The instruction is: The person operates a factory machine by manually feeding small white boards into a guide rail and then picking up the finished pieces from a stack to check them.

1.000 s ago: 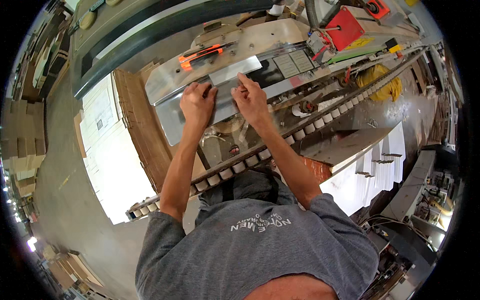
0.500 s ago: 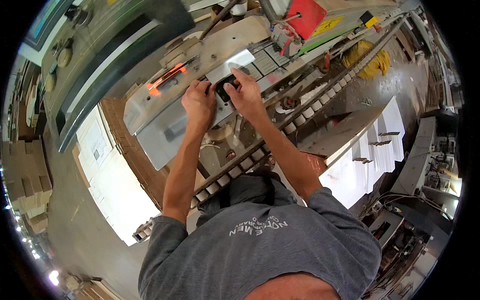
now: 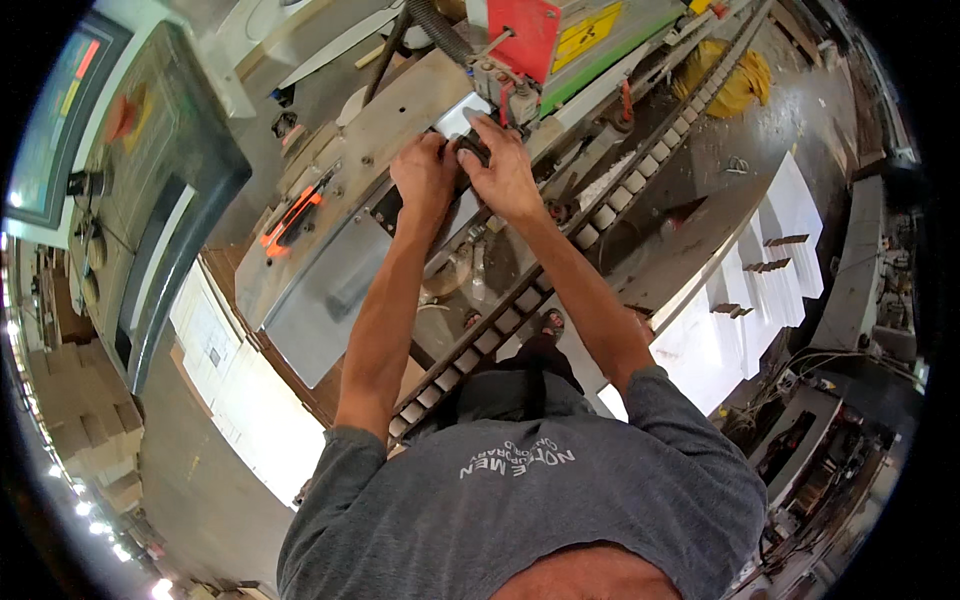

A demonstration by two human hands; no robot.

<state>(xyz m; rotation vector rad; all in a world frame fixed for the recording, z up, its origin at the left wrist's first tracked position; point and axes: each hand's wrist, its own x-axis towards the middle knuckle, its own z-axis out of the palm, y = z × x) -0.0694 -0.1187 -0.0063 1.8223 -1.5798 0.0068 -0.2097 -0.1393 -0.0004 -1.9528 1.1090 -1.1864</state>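
My left hand (image 3: 425,178) and my right hand (image 3: 503,172) are close together over the far end of a metal machine bed (image 3: 335,290). A narrow, shiny white strip (image 3: 462,116) lies under my fingertips, beside the machine head. The fingers of my left hand are bent and pressed together at its near end. My right hand is closed on it too, index finger laid along the top and thumb tucked toward the left hand. A small dark part shows between the two hands; its kind is unclear. The strip's underside is hidden.
A red guard plate (image 3: 524,38) stands just beyond my hands. An orange utility knife (image 3: 293,222) lies on the bed. A roller track (image 3: 630,185) runs diagonally near me. White panels (image 3: 735,325) stand at the right, and a control console (image 3: 165,200) at the left.
Both hands and the white strip have moved right along the bed, up close to the red-guarded machine head. The view has shifted as well, bringing more of the console into sight.
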